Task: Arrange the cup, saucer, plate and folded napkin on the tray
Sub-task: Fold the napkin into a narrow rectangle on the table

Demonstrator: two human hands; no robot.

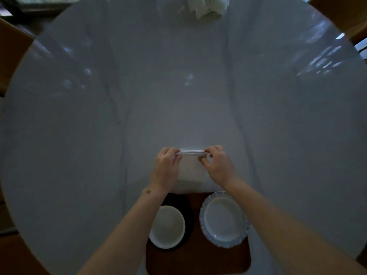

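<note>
A white napkin [191,167] lies on the table just beyond the tray, its far edge folded over into a thick roll. My left hand [166,165] pinches the left end of that fold and my right hand [217,163] pinches the right end. The dark brown tray [198,257] sits at the near table edge. On its left stands a white cup [167,227] on a black saucer [189,215]. On its right rests a white plate [224,219] with a blue patterned rim.
The round white marble table [178,86] stretches far ahead. A crumpled pile of white cloth [206,5] lies at its far edge. Wooden chair parts [12,50] show at the left and upper right corners.
</note>
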